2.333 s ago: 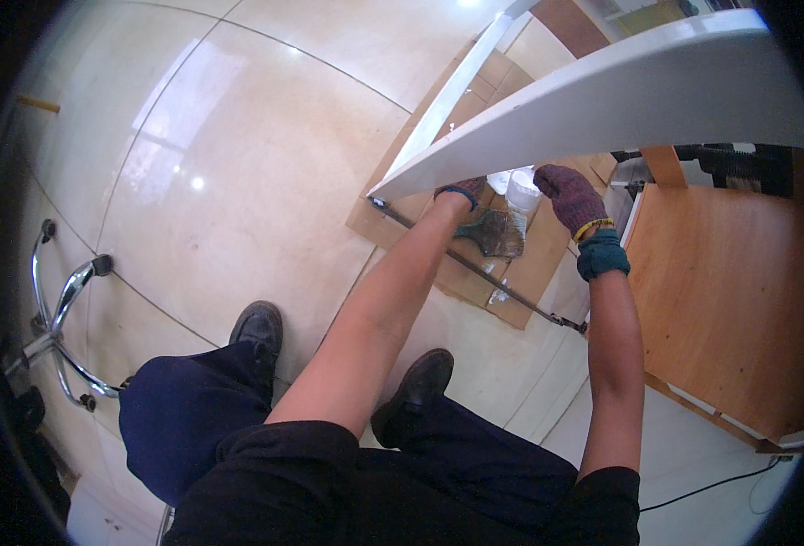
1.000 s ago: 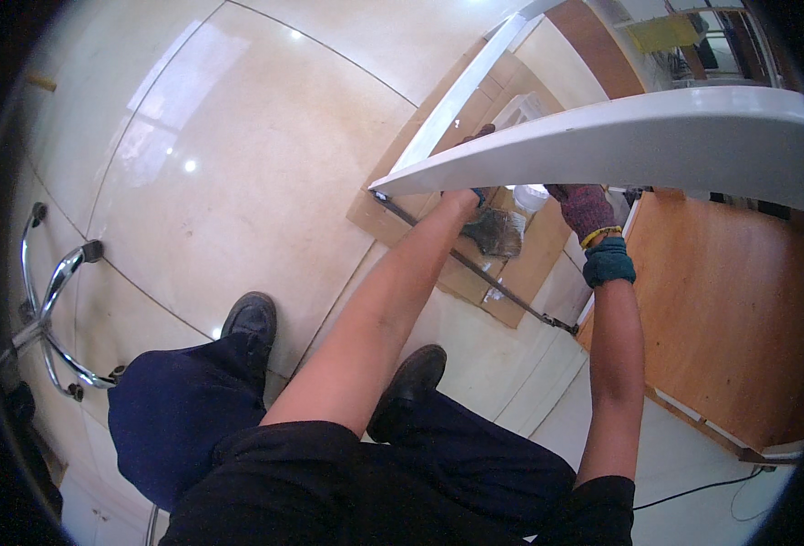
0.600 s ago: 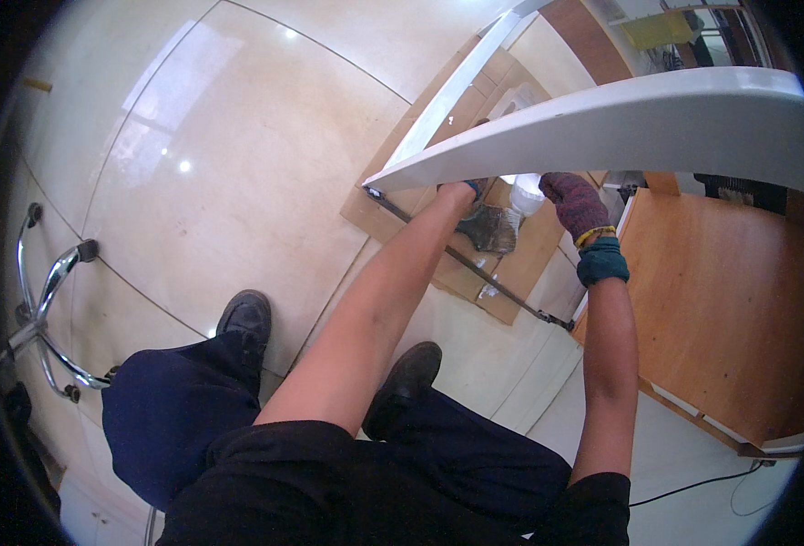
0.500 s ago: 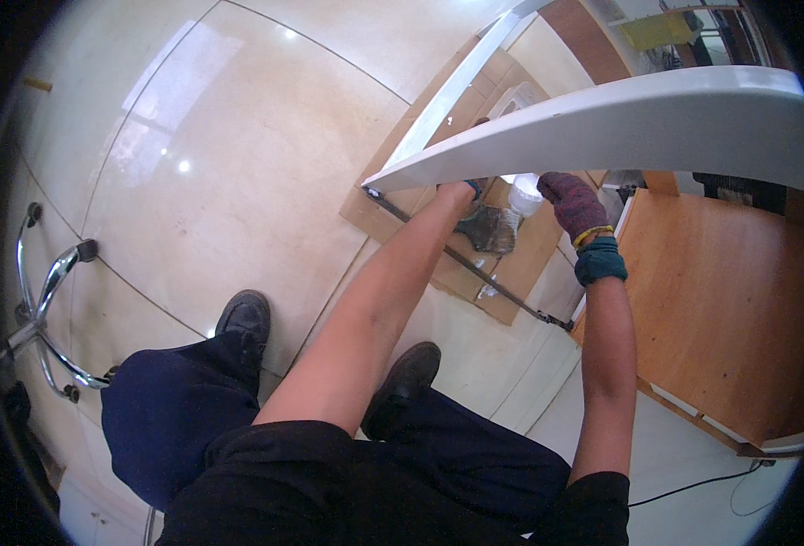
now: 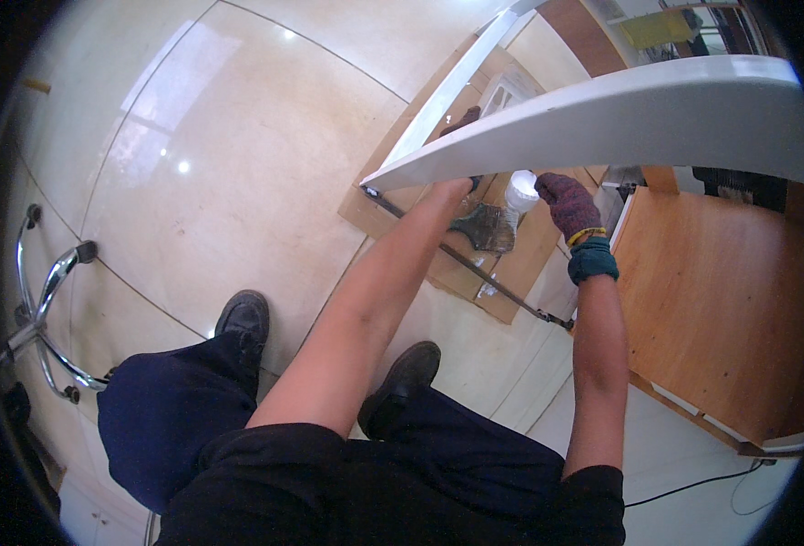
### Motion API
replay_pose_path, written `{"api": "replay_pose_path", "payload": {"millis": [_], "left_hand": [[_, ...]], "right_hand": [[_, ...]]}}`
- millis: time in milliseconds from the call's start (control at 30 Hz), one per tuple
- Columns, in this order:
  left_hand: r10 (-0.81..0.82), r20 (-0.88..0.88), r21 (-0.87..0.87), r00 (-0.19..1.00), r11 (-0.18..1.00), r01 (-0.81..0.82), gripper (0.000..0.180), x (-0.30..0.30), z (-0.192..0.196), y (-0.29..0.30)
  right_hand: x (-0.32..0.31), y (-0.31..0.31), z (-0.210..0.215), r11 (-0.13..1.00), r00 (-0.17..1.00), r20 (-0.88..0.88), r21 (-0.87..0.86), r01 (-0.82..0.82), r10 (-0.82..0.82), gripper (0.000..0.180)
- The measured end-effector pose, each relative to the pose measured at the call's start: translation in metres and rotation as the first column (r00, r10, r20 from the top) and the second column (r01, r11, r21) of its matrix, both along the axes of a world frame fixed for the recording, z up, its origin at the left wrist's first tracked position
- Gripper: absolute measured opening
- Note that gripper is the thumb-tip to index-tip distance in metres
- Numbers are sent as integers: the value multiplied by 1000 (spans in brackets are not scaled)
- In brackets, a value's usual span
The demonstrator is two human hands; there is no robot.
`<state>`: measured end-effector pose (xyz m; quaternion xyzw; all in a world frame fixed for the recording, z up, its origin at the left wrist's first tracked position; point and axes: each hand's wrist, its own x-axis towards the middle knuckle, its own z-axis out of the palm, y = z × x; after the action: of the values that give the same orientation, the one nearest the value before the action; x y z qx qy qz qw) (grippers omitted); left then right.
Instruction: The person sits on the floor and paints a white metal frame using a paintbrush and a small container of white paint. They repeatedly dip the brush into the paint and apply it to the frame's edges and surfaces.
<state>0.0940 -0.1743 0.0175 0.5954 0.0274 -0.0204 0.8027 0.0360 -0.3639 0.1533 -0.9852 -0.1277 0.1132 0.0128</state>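
Note:
A long white board (image 5: 639,123) with a curved edge crosses the upper right. My left hand (image 5: 461,122), in a dark glove, reaches behind it; a piece of glove shows past the board's far edge. The board hides most of its fingers and its grip. My right hand (image 5: 569,207), in a dark purple glove with a teal cuff, has its fingers curled together at the rim of a small white container (image 5: 521,193). Anything pinched in them is too small to make out. A wide, dark-bristled brush (image 5: 491,228) lies beside the container over cardboard (image 5: 452,279).
A white strip (image 5: 438,96) runs away from the board's near end. A thin dark rod (image 5: 488,278) spans the cardboard. Brown wooden furniture (image 5: 712,309) stands at the right, a chrome chair base (image 5: 51,314) at the left. A black cable (image 5: 693,490) trails on the floor.
My right hand has shifted slightly left, closer to the container. The board's far end has risen a little in the picture. More of my left glove shows past the board.

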Motion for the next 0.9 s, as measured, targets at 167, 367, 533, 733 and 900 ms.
{"api": "replay_pose_path", "payload": {"millis": [167,367,533,733,900], "left_hand": [[94,24,-149,995,985,-89,36,4,3,1],[-24,70,312,997,950,1,39,-1,21,18],[-135,26,688,991,722,80,44,-10,69,42],[-135,14,704,991,705,86,50,-6,48,39],[-194,-7,810,981,574,120,49,-7,55,45]], "right_hand": [[-7,-11,-21,982,986,59,112,152,-159,22],[-19,-11,-58,900,915,109,258,351,-388,24],[-25,-9,-79,851,886,111,354,388,-450,22],[-28,1,-69,843,875,23,284,457,-483,30],[-57,25,-45,929,920,140,102,355,-366,36]]}}
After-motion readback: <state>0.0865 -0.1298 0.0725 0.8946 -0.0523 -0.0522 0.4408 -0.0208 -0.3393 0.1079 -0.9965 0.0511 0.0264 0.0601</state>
